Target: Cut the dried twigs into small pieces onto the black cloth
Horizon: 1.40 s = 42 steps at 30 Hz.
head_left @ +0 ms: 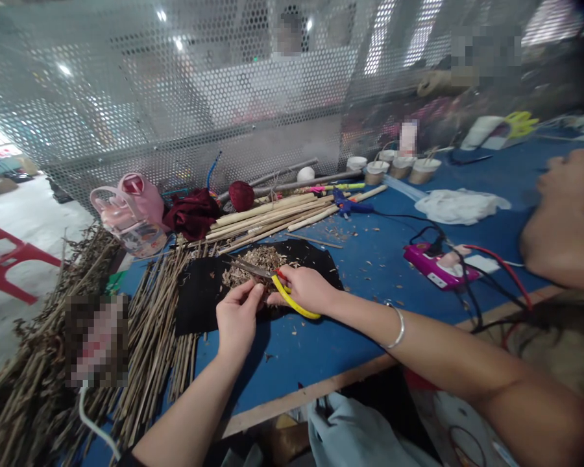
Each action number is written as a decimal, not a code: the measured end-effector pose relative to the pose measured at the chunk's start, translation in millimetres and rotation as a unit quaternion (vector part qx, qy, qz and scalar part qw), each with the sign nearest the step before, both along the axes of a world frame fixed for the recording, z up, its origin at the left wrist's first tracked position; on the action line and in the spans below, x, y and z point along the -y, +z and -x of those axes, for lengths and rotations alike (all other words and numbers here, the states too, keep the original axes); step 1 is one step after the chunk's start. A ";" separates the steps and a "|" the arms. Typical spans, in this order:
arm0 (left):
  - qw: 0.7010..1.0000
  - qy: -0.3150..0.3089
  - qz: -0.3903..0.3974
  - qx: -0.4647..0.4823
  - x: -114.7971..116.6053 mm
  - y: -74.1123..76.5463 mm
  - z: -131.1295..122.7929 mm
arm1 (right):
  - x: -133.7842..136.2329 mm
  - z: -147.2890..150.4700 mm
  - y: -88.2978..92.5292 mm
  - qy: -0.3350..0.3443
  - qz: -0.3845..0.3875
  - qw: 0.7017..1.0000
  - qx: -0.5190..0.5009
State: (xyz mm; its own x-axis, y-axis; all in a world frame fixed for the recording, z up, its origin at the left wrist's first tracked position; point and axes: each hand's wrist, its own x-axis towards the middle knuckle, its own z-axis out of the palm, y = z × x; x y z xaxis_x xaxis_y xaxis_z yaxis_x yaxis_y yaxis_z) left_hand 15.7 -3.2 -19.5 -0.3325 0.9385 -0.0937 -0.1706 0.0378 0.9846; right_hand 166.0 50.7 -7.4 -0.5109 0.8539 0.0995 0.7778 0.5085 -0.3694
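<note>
**A:** What was I holding at that point?

**B:** My right hand (307,289) was closed through the yellow-handled scissors (272,280), blades pointing left over the black cloth (199,295). My left hand (237,318) pinched a thin twig piece (259,290) just at the blades. It was too small to see clearly, so probably a stem offcut.

**A:** How should the cut be done?

**B:** I judged: keep fingertips behind the blades, cut square, let the chips drop on the cloth.

**A:** How did the material look?

**B:** Dry, brown, thin. A pile of shavings (255,261) sat on the cloth, touching the blades. Bundled sticks (146,337) lay left on the blue table (370,272).
</note>
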 end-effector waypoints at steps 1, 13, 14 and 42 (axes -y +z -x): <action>1.000 0.005 -0.003 0.002 -0.5 -0.2 0.5 | 0.1 -0.4 0.9 -0.002 -0.005 1.000 0.003; 0.995 0.000 -0.029 -0.093 0.8 -2.4 0.1 | 3.8 3.9 3.7 0.016 -0.072 0.997 -0.002; 0.994 0.004 -0.027 -0.105 1.0 -1.2 0.1 | 4.0 3.9 3.7 0.016 -0.068 0.998 0.002; 1.000 0.002 -0.017 0.009 -4.0 -3.3 1.4 | -5.0 -3.1 -0.4 0.010 -0.026 0.999 0.017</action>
State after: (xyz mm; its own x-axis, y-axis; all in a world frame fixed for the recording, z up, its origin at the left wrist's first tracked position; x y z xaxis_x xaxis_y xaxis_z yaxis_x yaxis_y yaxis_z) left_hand 14.3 0.8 -22.8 -0.3355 0.9396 -0.0678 -0.1886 0.0035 0.9820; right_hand 169.1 55.7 -7.8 -0.5312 0.8379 0.1254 0.7796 0.5414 -0.3148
